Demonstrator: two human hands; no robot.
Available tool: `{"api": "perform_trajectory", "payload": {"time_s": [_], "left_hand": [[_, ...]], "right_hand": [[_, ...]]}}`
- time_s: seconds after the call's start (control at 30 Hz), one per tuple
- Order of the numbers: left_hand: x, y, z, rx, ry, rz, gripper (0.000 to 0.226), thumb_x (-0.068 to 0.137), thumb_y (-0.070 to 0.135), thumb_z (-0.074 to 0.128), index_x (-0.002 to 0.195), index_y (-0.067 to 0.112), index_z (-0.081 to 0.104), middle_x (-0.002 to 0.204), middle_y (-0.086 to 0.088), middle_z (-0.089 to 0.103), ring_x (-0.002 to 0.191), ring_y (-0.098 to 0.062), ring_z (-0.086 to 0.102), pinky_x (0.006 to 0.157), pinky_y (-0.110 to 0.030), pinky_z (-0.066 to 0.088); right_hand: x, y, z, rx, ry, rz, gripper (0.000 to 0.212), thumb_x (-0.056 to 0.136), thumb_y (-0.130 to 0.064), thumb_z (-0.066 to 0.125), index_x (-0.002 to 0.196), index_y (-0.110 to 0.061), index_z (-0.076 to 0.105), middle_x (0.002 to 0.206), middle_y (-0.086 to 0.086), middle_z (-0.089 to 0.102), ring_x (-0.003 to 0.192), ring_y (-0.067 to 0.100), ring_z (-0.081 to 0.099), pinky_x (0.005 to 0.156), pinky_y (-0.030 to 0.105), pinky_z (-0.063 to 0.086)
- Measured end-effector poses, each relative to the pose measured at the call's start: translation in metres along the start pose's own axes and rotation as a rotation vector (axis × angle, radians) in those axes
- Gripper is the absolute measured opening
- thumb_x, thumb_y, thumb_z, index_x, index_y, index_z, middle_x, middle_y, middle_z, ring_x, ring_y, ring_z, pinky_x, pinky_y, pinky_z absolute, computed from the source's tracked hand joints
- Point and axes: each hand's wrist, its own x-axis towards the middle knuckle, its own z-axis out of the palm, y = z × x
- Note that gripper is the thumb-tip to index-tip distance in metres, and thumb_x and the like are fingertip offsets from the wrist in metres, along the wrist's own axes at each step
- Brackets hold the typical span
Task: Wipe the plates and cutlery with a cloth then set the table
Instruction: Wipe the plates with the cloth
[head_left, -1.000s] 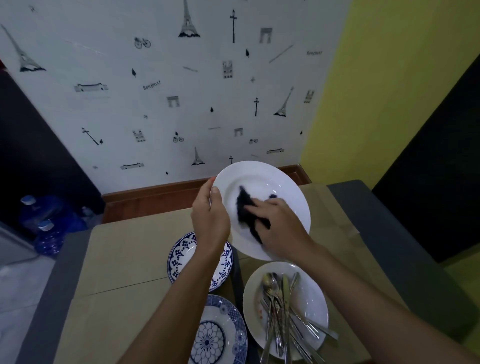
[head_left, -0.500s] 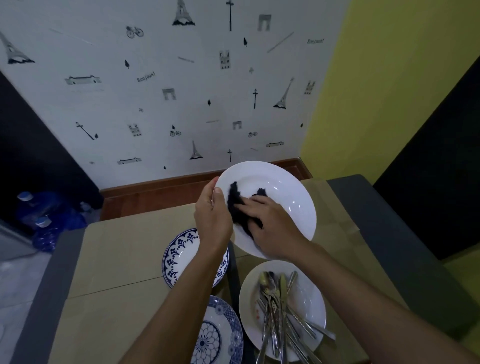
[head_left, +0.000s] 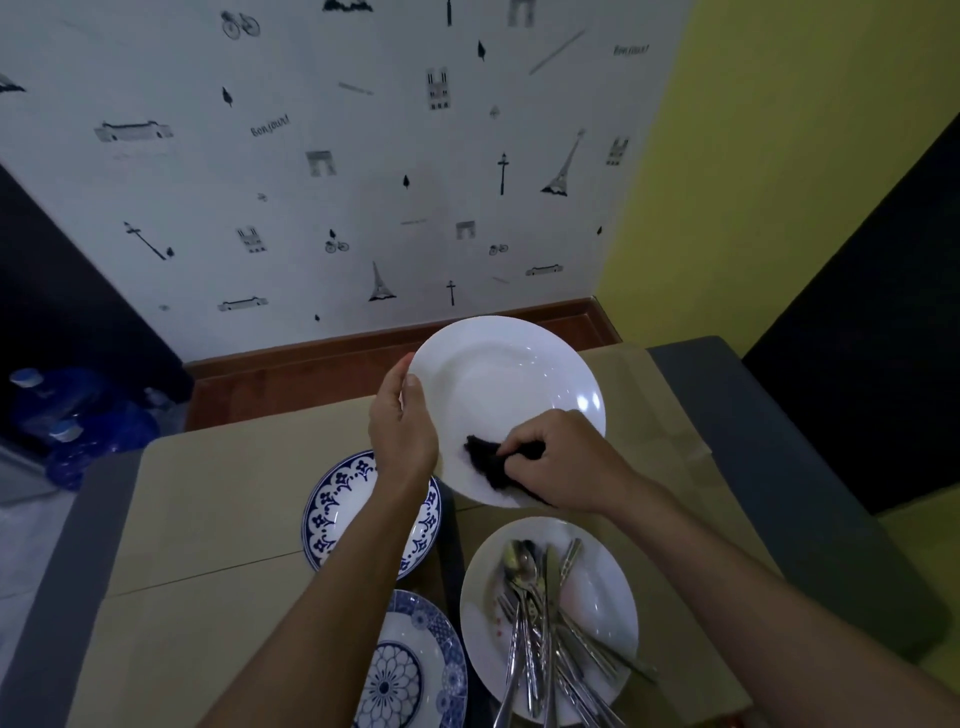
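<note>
the left hand (head_left: 402, 434) grips the white plate (head_left: 498, 384) by its rim, tilted up off the table (head_left: 208, 519), so the right hand (head_left: 558, 462), pinching the dark cloth (head_left: 485, 460), can wipe it.

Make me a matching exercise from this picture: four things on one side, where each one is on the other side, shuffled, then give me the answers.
Things
1. plain white plate
2. dark cloth
3. cutlery
4. blue medallion plate

Places
A. piled on a second white plate
B. held up by its rim in the left hand
C. flat on the table, cut off by the picture's bottom edge
D. gripped in the right hand, against a plate

Pairs: 1-B, 2-D, 3-A, 4-C
</note>
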Motion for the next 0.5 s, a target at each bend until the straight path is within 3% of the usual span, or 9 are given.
{"api": "perform_trajectory", "payload": {"time_s": [0.17, 0.33, 0.5], "left_hand": [[0.01, -0.026, 0.008, 0.014, -0.099, -0.102, 0.038, 0.108, 0.027, 0.036, 0.142, 0.031, 0.052, 0.137, 0.009, 0.056, 0.124, -0.016, 0.053, 0.105, -0.04, 0.047], [0.016, -0.058, 0.017, 0.055, -0.131, -0.259, 0.041, 0.108, 0.023, 0.032, 0.143, 0.032, 0.049, 0.137, 0.003, 0.055, 0.123, -0.022, 0.053, 0.105, -0.045, 0.047], [0.017, -0.082, 0.027, -0.023, -0.165, -0.442, 0.044, 0.108, 0.015, 0.03, 0.149, 0.028, 0.04, 0.13, -0.004, 0.056, 0.111, -0.027, 0.057, 0.092, -0.052, 0.056]], "right_hand": [[0.008, 0.019, -0.013, 0.126, 0.244, 0.145, 0.023, 0.092, -0.012, 0.065, 0.097, -0.027, 0.082, 0.084, -0.016, 0.073, 0.079, 0.003, 0.067, 0.068, 0.023, 0.054], [0.016, 0.033, -0.017, 0.346, 0.324, 0.275, 0.033, 0.092, -0.01, 0.06, 0.081, -0.035, 0.079, 0.076, -0.008, 0.077, 0.071, 0.012, 0.069, 0.063, 0.025, 0.05], [0.018, 0.044, -0.018, 0.39, 0.307, 0.343, 0.039, 0.092, -0.01, 0.06, 0.075, -0.041, 0.076, 0.071, -0.011, 0.076, 0.06, 0.005, 0.064, 0.06, 0.025, 0.048]]}}
